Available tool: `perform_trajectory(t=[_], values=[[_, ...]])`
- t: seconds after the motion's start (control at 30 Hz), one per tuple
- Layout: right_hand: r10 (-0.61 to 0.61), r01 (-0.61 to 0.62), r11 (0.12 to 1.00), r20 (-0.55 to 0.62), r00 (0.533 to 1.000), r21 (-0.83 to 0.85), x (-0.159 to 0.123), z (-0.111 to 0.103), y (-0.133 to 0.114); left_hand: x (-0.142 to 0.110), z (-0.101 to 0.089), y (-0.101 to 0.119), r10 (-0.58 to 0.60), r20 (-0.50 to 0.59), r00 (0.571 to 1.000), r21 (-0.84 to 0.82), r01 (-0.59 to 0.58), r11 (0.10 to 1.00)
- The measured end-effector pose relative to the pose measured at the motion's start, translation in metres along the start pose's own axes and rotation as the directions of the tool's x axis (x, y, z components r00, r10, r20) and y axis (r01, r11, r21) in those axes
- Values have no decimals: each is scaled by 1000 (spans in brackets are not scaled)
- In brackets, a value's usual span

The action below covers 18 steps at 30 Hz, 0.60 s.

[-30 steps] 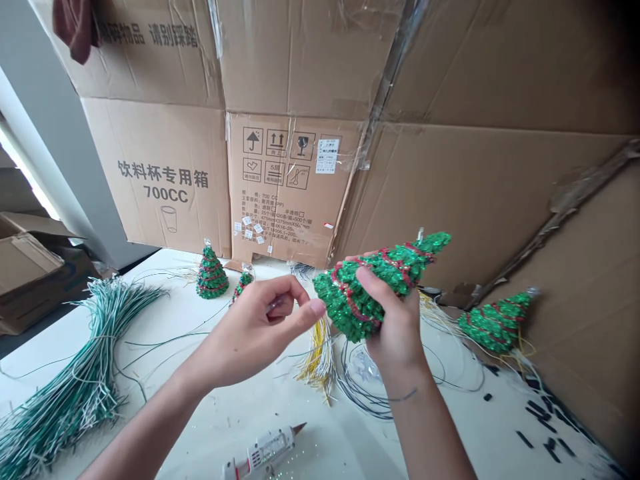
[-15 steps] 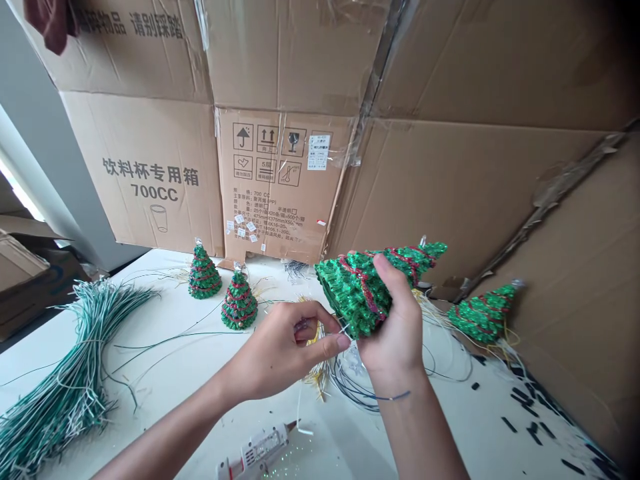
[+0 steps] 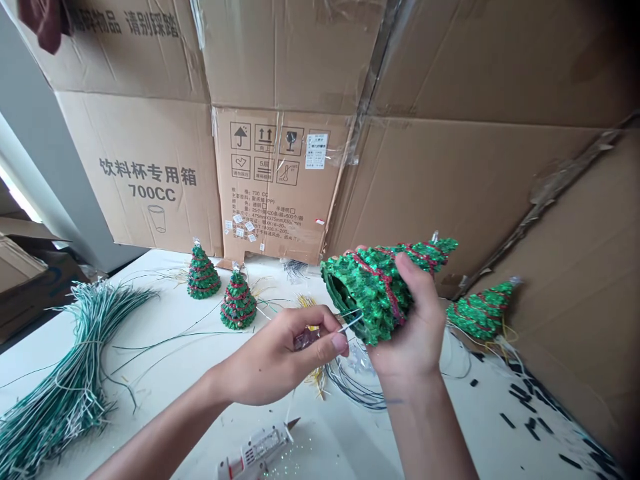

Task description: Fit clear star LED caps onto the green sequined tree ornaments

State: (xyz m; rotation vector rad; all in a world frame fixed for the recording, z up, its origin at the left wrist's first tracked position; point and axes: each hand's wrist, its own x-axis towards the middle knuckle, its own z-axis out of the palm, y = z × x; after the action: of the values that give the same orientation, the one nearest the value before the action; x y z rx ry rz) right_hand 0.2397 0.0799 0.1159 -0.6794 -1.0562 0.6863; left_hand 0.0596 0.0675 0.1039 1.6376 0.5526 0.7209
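My right hand (image 3: 413, 327) is wrapped round a small green Christmas tree (image 3: 377, 280) with red tinsel garland. The tree lies tilted on its side, tip to the upper right, its hollow base facing my left hand (image 3: 295, 347). Between thumb and fingers, my left hand pinches thin white wires (image 3: 350, 322) that run into the base opening. How far they reach inside is hidden. Below my left hand, a white glue gun (image 3: 257, 450) lies on the table.
Two small decorated trees (image 3: 239, 300) stand at the back left; another tree (image 3: 483, 310) lies at the right. A bundle of green and white wires (image 3: 75, 360) covers the left side. Small black pieces (image 3: 533, 427) lie scattered at right. Cardboard boxes (image 3: 280, 167) wall off the back.
The held tree has moved slightly right and turned so that more of its hollow base shows. My left hand has shifted slightly down, and more of the wires is visible.
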Motion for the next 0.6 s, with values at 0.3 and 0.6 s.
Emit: perform_trajectory(t=[0.3, 0.6], values=[[99, -106, 988, 59, 993, 115, -5, 11, 0, -6, 3, 11, -24, -102, 995, 91, 33, 995], [193, -222, 947, 140, 971, 233, -14, 14, 7, -2, 10, 5, 2, -254, 967, -10, -5, 1000]])
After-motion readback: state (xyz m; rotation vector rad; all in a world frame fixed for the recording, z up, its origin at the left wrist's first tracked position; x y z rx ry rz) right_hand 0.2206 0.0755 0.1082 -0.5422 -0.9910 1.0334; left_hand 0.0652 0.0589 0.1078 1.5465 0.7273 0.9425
